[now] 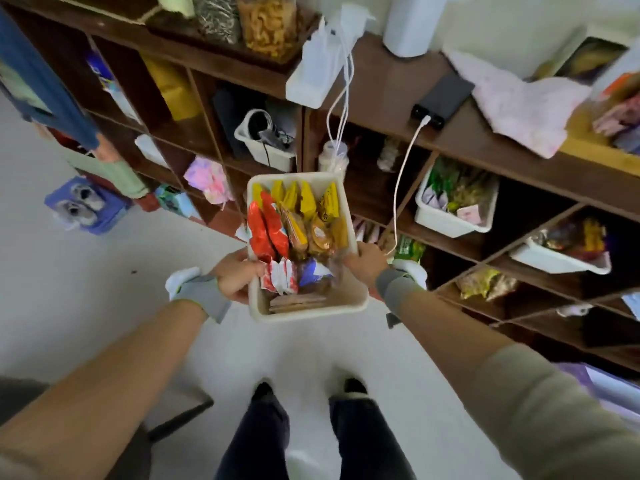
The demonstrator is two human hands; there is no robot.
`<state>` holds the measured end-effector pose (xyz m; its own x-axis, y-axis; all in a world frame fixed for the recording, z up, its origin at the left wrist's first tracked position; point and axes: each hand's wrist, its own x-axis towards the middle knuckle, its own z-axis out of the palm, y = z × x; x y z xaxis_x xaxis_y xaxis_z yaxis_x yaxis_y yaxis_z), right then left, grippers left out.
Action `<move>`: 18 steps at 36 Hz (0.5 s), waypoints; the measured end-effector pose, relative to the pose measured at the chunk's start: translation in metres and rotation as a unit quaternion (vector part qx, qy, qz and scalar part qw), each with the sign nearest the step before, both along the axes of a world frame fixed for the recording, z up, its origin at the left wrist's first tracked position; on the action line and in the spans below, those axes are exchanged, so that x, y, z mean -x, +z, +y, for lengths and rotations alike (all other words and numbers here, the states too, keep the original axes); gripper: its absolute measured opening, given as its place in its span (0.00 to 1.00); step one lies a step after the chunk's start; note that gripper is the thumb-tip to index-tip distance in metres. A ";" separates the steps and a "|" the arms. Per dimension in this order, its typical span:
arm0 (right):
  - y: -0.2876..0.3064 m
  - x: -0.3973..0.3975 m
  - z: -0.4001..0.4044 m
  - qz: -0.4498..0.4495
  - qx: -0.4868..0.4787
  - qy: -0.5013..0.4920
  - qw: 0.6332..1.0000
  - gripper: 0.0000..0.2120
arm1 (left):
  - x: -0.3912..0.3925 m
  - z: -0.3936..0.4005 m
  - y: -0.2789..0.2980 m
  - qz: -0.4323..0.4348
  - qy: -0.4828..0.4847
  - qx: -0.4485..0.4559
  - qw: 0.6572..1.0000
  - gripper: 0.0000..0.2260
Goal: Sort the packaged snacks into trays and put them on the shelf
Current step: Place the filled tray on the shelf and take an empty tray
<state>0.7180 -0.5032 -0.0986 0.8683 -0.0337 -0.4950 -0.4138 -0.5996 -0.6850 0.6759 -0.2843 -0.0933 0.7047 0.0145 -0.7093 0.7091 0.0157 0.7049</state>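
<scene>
I hold a cream plastic tray (311, 311) in front of me, level, above the floor. It is packed with red packets (265, 230), yellow packets (308, 199) and brown wrapped snacks (320, 235). My left hand (237, 275) grips its left rim and my right hand (365, 263) grips its right rim. The dark wooden shelf (381, 95) stands just beyond the tray, whose far edge is close to an open compartment.
Two white trays of snacks (450, 221) (557, 261) sit in shelf compartments on the right. A white charging cable (403, 181) hangs from a black power bank (445, 98) down beside my right hand. A white bin (266, 150) sits in a compartment above the tray.
</scene>
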 end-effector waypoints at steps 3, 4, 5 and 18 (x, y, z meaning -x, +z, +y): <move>-0.029 0.009 0.009 0.021 0.009 -0.003 1.000 0.08 | -0.001 0.010 -0.025 0.024 -0.032 0.033 0.999 0.12; -0.041 0.012 0.012 0.028 0.008 -0.007 1.000 0.07 | -0.003 0.015 -0.037 0.032 -0.049 0.034 0.998 0.17; -0.056 0.014 0.013 0.035 0.003 -0.011 0.999 0.08 | -0.004 0.020 -0.051 0.040 -0.060 0.024 0.997 0.23; -0.349 -0.014 -0.028 0.087 0.063 0.044 0.993 0.14 | -0.020 0.004 -0.275 0.050 -0.074 -0.037 0.995 0.19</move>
<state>0.7319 -0.5311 -0.4473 0.7727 -0.0333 -0.6339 -0.4618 -0.7147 -0.5253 0.6956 -0.2806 -0.3687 0.6295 -0.0299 -0.7764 0.7660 -0.1435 0.6266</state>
